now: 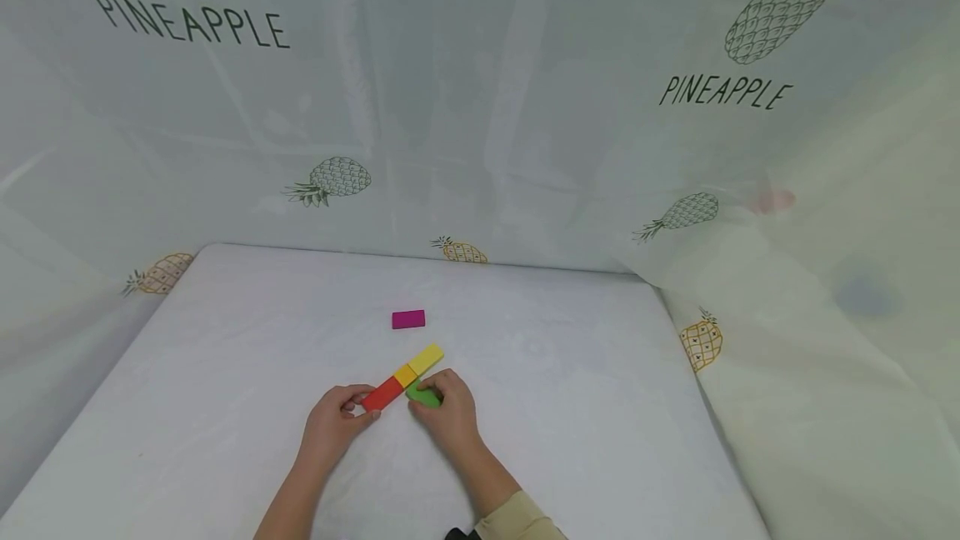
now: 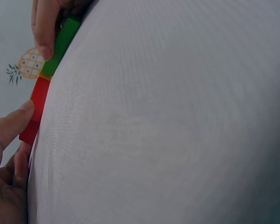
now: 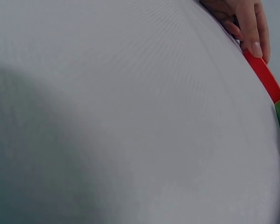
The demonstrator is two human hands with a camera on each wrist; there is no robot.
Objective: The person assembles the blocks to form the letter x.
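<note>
A red block [image 1: 383, 394], a small orange block [image 1: 405, 375] and a yellow block [image 1: 426, 359] form a slanted row on the white table. My left hand [image 1: 334, 422] pinches the lower-left end of the red block between thumb and fingers. In my right hand [image 1: 450, 415] a green block [image 1: 422, 394] is held between thumb and fingers, right beside the orange block. The left wrist view shows the thumb on the side of the red block [image 2: 39, 102], with the green block [image 2: 60, 45] just past its far end.
A magenta block [image 1: 408, 320] lies on its own farther back on the white tabletop [image 1: 570, 390]. Behind the table and at its sides hangs a pale cloth [image 1: 480, 107] printed with pineapples.
</note>
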